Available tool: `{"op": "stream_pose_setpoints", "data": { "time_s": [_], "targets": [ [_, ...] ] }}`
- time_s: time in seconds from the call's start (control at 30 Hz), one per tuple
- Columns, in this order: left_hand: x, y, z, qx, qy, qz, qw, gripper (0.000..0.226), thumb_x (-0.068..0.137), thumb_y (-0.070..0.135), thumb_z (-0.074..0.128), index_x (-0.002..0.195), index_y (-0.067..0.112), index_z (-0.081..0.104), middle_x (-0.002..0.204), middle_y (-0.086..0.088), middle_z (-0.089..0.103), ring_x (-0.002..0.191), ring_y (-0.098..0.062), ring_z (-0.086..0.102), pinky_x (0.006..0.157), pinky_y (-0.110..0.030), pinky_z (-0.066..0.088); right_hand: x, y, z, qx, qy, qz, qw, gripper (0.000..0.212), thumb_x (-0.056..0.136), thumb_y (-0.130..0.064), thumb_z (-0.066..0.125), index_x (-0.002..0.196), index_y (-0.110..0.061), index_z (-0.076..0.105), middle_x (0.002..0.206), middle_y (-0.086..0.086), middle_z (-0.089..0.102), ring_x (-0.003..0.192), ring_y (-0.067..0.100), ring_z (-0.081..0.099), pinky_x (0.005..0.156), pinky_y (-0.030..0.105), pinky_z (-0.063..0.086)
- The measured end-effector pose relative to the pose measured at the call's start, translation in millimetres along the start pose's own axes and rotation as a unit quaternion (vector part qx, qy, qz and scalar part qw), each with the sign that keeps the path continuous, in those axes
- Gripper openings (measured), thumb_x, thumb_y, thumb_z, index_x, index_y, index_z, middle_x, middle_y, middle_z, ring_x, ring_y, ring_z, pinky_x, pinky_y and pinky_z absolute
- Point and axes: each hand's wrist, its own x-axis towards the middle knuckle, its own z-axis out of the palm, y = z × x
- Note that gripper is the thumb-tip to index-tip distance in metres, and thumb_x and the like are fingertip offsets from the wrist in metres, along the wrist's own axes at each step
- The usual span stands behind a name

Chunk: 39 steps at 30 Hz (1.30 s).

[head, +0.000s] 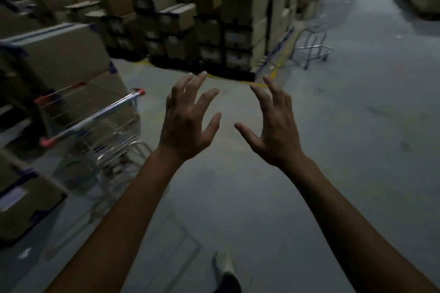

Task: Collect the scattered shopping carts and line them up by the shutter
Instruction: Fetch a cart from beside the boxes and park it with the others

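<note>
Left hand point(188, 123) and right hand point(273, 126), fingers spread, holding nothing, above concrete floor point(345, 150); two red-handled shopping carts point(100, 131) at floor's left edge against cardboard boxes point(190, 19); lone shopping cart point(312, 38) far ahead, right of the boxes.

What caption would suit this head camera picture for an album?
Bare left hand and right hand reach ahead, holding nothing; near cart at left, far cart beside stacked boxes.

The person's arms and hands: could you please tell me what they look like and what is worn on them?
The left hand and right hand are bare, without gloves. Both forearms are uncovered to the frame's edge; no sleeve shows. No watch or bracelet shows at either wrist.
</note>
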Motion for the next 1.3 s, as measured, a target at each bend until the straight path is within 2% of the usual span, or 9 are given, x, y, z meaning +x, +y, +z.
{"op": "stream_pose_setpoints", "data": {
  "time_s": [0.2, 0.4, 0.67, 0.83, 1.1, 1.3],
  "targets": [
    [99, -16, 131, -0.073, 0.013, 0.044, 0.996, 0.044, 0.093, 0.032, 0.062, 0.13, 0.007, 0.06, 0.149, -0.019, 0.045, 0.14, -0.038, 0.037, 0.107, -0.053, 0.038, 61, 123, 9, -0.048, 0.035, 0.06, 0.996, 0.073, 0.091, -0.053, 0.061, 0.149, -0.013, 0.041, 0.158, 0.015, 0.03, 0.138, 0.033, 0.035, 0.108, 0.042, 0.036],
    [216, -46, 246, -0.118, 0.011, 0.076, 0.99, 0.046, 0.092, 0.031, 0.062, 0.131, 0.007, 0.059, 0.147, -0.02, 0.047, 0.138, -0.039, 0.038, 0.108, -0.051, 0.038, 144, 234, 20, -0.082, 0.062, 0.107, 0.989, 0.072, 0.09, -0.052, 0.061, 0.148, -0.014, 0.042, 0.157, 0.013, 0.033, 0.139, 0.031, 0.036, 0.106, 0.034, 0.034],
    [347, -35, 379, -0.168, -0.006, 0.125, 0.978, 0.047, 0.093, 0.033, 0.06, 0.132, 0.007, 0.058, 0.147, -0.021, 0.046, 0.138, -0.038, 0.036, 0.109, -0.049, 0.037, 213, 376, 17, -0.132, 0.104, 0.165, 0.972, 0.072, 0.089, -0.052, 0.06, 0.147, -0.014, 0.044, 0.155, 0.013, 0.035, 0.136, 0.03, 0.038, 0.102, 0.03, 0.034],
    [422, -18, 485, -0.188, -0.013, 0.139, 0.972, 0.045, 0.092, 0.031, 0.061, 0.129, 0.006, 0.06, 0.144, -0.021, 0.048, 0.133, -0.038, 0.041, 0.109, -0.048, 0.037, 248, 493, 17, -0.145, 0.124, 0.185, 0.964, 0.072, 0.088, -0.054, 0.058, 0.146, -0.014, 0.044, 0.155, 0.013, 0.037, 0.137, 0.029, 0.037, 0.1, 0.029, 0.033],
    [577, 26, 640, -0.174, -0.059, 0.141, 0.973, 0.047, 0.092, 0.036, 0.057, 0.129, 0.006, 0.059, 0.143, -0.022, 0.047, 0.132, -0.036, 0.04, 0.107, -0.045, 0.037, 327, 695, -7, -0.127, 0.131, 0.212, 0.96, 0.07, 0.088, -0.054, 0.058, 0.145, -0.014, 0.046, 0.154, 0.012, 0.038, 0.136, 0.027, 0.038, 0.1, 0.03, 0.034],
    [671, 31, 731, -0.193, -0.053, 0.097, 0.975, 0.046, 0.092, 0.036, 0.057, 0.127, 0.007, 0.06, 0.143, -0.02, 0.047, 0.132, -0.034, 0.04, 0.106, -0.041, 0.034, 395, 810, -16, -0.125, 0.125, 0.208, 0.962, 0.07, 0.088, -0.054, 0.057, 0.143, -0.013, 0.048, 0.153, 0.012, 0.04, 0.136, 0.028, 0.039, 0.104, 0.028, 0.031]
  ]
}}
